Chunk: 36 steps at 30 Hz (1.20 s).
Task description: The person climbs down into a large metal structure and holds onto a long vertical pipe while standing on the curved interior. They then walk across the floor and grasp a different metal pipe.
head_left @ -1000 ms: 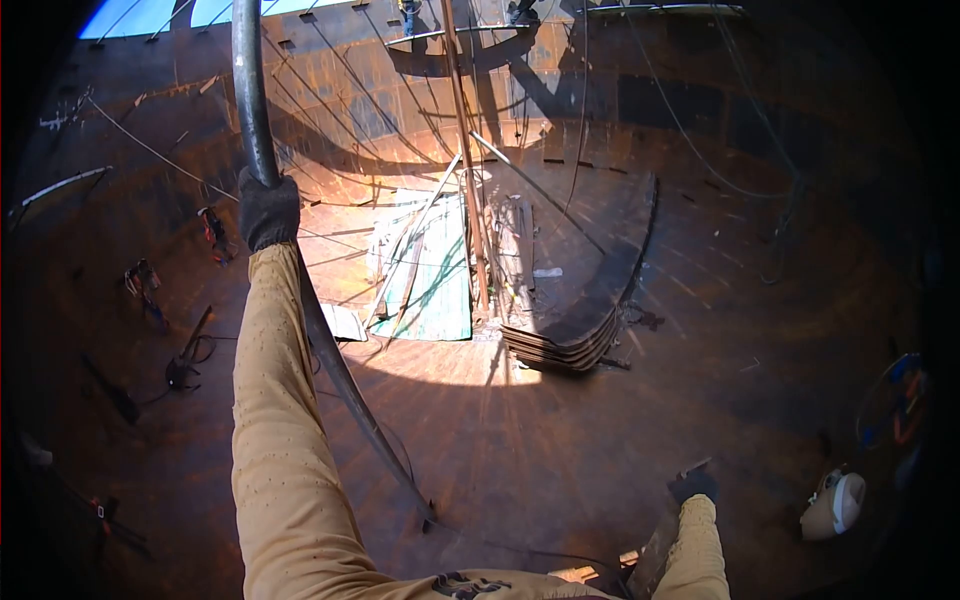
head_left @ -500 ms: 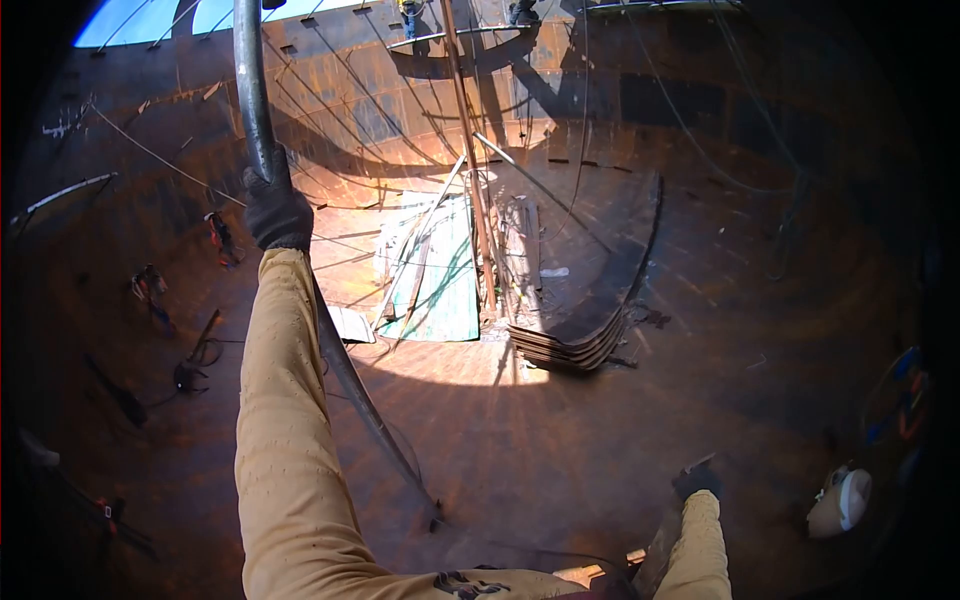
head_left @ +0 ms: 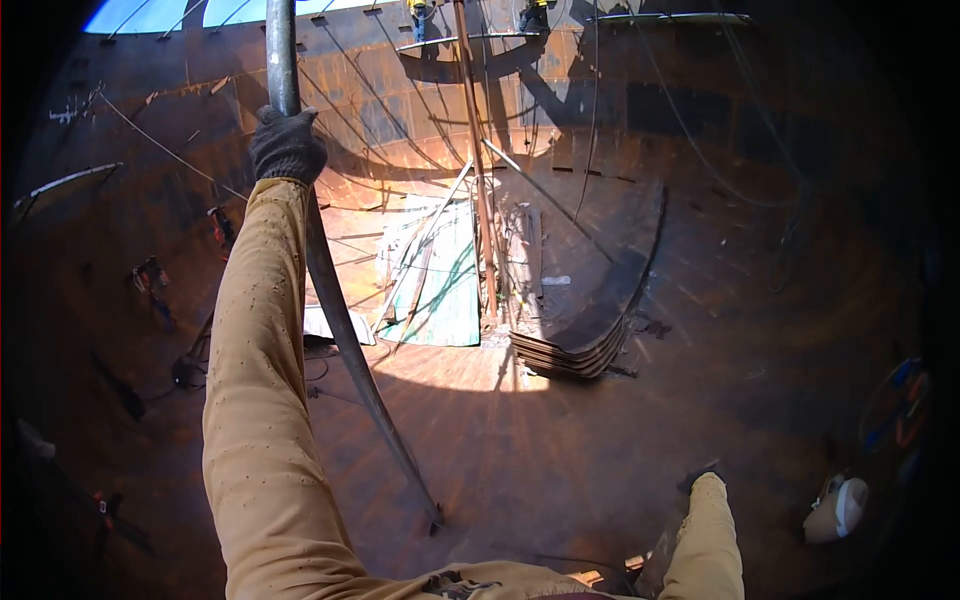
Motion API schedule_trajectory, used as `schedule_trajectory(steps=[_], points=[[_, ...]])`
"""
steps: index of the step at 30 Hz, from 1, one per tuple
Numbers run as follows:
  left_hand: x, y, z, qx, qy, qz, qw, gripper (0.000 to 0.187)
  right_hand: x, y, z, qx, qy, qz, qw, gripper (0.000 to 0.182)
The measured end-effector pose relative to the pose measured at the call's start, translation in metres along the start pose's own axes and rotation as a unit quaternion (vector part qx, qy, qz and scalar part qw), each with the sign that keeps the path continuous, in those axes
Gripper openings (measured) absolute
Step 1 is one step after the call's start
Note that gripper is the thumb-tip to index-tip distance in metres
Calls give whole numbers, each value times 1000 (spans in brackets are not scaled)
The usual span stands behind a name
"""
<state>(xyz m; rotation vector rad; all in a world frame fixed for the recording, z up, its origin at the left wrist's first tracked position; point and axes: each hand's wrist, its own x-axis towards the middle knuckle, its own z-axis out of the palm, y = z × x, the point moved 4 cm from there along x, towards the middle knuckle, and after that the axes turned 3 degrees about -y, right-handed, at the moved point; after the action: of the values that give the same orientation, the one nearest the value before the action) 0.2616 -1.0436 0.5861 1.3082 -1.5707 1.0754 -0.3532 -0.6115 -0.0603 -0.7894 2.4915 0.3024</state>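
My left hand, in a dark knit glove, is raised at the upper left with its fingers wrapped round a long grey metal pipe. The pipe slants past my forearm, its lower end touching the rusty floor and its top running out of view. Down at the lower right is my right hand, also dark-gloved and largely hidden beyond the tan sleeve. Its fingers are too small and dark to read, and I cannot see anything in them.
Stacked curved metal plates lie ahead, beside a green-white sheet and a rusty upright post. Two people stand high on a platform along the curved wall. A tan-and-white rounded object sits at right.
My left hand has shifted slightly right and up in view, still round the pipe, whose upper part leans less. My right hand has tilted, so less of its glove shows.
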Motion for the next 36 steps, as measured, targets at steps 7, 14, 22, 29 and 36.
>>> schedule_trajectory(steps=[7, 14, 22, 29, 36], points=[[76, -28, -7, -276, 6, -93, 957, 79, 19, 2, 20, -88, 44, 49, 994, 78], [81, -38, 24, -348, 33, -133, 928, 56, -68, -22, -26, 46, 47, 154, 986, 98], [91, -45, 31, -312, 52, -120, 941, 53, -74, -25, -28, 73, 84, 189, 976, 126], [79, -42, 22, -379, 11, -71, 923, 50, -55, -14, -21, 73, 35, 158, 984, 124], [83, -44, 38, -442, 25, -96, 891, 49, -50, -9, -19, 46, 73, 177, 980, 125]])
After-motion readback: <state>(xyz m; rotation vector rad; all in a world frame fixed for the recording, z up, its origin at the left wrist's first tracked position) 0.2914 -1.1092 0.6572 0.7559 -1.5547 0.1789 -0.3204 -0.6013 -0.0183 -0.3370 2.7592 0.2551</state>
